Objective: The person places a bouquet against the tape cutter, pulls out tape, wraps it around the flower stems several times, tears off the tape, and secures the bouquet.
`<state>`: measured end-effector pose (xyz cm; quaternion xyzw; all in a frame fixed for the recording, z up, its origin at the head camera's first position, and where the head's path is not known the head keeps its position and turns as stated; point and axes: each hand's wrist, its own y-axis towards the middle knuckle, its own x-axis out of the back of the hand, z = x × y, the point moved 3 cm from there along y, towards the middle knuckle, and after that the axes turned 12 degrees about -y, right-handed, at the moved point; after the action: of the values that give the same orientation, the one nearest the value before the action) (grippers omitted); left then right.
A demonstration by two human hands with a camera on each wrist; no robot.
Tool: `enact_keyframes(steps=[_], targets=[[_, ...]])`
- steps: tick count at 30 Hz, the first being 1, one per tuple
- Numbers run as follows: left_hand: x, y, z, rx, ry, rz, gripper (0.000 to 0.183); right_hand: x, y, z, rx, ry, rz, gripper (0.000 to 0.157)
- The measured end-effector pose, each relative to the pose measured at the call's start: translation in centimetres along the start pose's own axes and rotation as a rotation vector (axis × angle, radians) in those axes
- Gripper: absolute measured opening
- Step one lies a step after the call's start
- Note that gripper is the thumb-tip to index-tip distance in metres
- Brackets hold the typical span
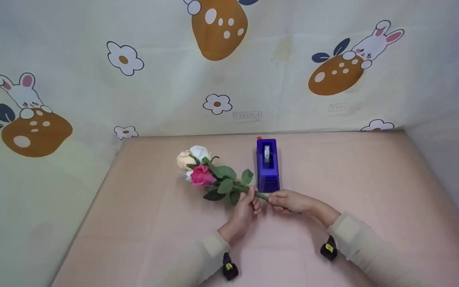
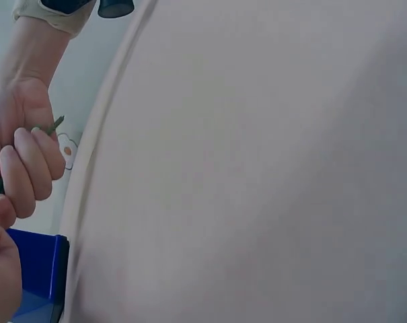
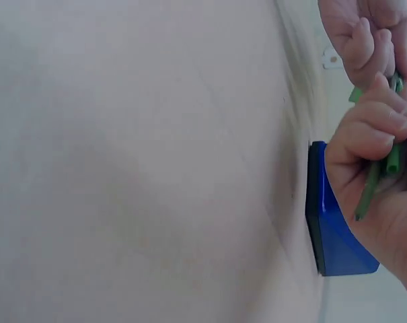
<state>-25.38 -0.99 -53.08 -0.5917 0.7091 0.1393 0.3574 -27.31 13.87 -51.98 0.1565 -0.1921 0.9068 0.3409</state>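
A bunch of flowers (image 1: pixel 202 175) with pink, cream and white roses and green leaves lies slanted across the head view, blooms to the upper left. Just below the leaves, my left hand (image 1: pixel 244 213) grips the green stems. My right hand (image 1: pixel 295 202) holds the lower stems, close beside the left, fingers curled round them. Cut stem ends (image 3: pixel 368 192) stick out of the right fist in the right wrist view. Right behind the hands stands a blue-purple tape dispenser (image 1: pixel 268 177), with a roll of tape (image 1: pixel 267 154) in its top.
A pinkish cloth covers the table (image 1: pixel 153 223). Behind it and along its sides hangs a pale curtain (image 1: pixel 165 79) printed with rabbits, brown fruit and flowers. Small black devices (image 1: pixel 230 271) hang from both wrists by the cream sleeves.
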Motion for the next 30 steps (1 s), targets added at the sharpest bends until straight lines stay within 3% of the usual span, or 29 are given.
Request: enact_keyframes(steps=[5,12,18,20,22,27,30], targets=[[-0.1,-0.4,0.2,-0.026,0.088,-0.088,0.038,-0.5,0.2,0.5,0.031,-0.193,-0.146,0.028],[-0.3,-0.7,0.3,-0.083,0.185,-0.233,0.032,-1.0,0.1,1.4,0.115,-0.54,-0.357,0.017],[-0.3,-0.3,0.7,-0.108,0.2,-0.276,0.033,-1.4,-0.1,1.6,0.157,-0.756,-0.47,0.012],[-0.3,-0.3,0.7,-0.102,0.196,-0.266,0.032,-1.4,-0.2,1.6,0.153,-0.733,-0.473,0.014],[-0.4,-0.2,0.7,-0.098,0.182,-0.249,0.031,-1.1,-0.1,1.5,0.139,-0.634,-0.44,0.018],[-0.5,0.2,0.2,-0.094,0.164,-0.174,0.029,-0.2,0.1,0.8,0.012,-0.173,-0.234,0.037],[-0.4,0.5,0.1,-0.094,0.182,-0.128,0.028,0.1,0.2,0.0,-0.081,0.023,-0.096,0.048]])
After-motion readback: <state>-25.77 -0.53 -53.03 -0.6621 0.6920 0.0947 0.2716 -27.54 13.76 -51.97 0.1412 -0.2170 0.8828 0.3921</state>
